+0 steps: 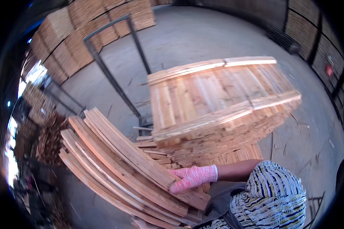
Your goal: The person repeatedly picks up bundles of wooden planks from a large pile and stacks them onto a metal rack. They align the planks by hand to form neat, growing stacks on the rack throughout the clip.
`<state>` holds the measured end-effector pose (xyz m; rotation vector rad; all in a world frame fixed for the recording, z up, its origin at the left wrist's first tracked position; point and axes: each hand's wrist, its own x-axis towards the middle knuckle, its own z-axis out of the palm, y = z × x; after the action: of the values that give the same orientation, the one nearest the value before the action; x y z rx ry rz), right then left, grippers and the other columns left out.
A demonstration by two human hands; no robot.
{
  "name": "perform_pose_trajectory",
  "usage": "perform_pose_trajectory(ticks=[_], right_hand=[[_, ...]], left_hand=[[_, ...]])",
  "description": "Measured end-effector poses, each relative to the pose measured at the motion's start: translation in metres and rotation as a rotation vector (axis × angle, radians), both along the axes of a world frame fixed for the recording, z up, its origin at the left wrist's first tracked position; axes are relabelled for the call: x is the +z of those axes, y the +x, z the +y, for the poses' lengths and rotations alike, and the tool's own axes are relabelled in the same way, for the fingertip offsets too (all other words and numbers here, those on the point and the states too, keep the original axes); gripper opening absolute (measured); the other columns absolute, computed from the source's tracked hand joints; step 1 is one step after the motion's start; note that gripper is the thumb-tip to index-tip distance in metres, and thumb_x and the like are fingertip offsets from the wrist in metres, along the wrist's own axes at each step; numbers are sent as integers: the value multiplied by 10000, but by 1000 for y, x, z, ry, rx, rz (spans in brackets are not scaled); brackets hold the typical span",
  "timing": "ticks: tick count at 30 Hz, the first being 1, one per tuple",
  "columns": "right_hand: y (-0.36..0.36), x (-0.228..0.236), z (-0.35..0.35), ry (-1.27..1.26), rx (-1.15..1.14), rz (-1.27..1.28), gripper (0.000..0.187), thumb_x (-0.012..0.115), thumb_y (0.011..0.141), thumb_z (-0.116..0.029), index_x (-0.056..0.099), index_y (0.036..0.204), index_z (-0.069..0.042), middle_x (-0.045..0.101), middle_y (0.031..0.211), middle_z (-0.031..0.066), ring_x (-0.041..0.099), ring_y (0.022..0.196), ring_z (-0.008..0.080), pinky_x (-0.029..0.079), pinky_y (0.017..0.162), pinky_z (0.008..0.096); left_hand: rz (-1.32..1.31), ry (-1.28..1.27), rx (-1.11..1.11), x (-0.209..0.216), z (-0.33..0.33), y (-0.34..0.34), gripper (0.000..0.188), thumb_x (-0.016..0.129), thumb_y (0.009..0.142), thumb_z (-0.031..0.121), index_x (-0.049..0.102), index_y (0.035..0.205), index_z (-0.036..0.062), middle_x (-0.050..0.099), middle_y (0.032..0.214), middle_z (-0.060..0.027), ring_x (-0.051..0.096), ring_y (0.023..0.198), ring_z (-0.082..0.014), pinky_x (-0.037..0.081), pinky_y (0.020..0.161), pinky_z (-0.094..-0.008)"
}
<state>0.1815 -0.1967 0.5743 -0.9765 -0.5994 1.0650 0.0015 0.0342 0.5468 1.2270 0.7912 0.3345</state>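
A bundle of long wooden slats [122, 160] runs from the upper left down to my body at the lower middle. My right hand [193, 177], in a pink knitted glove, lies on top of the bundle's near end with the fingers pressed over the slats. The bare forearm and a striped, patterned sleeve [271, 194] come in from the lower right. A small patch of pink glove, my left hand [139, 222], shows under the bundle at the bottom edge; its grip is hidden.
A tall stack of short wooden boards [218, 110] stands just beyond the bundle, at centre right. A dark metal frame [111, 72] rises behind it on the concrete floor [202, 34]. More board stacks [84, 34] line the back left, and dark racks stand at right.
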Motion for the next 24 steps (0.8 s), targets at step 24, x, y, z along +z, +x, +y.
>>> perform_pose_trajectory(ticks=[24], right_hand=[[74,60,-551,-724,-879,-71,1036,730,840,-591,307,1496,90,584,1338,210,582,1211,215,487,1015,352]], left_hand=[[-97,-190,-1203,32,-505,328,846,707,891,467,342,1511,22,545,1375,-159,584,1202,-278,492,1040,-390]])
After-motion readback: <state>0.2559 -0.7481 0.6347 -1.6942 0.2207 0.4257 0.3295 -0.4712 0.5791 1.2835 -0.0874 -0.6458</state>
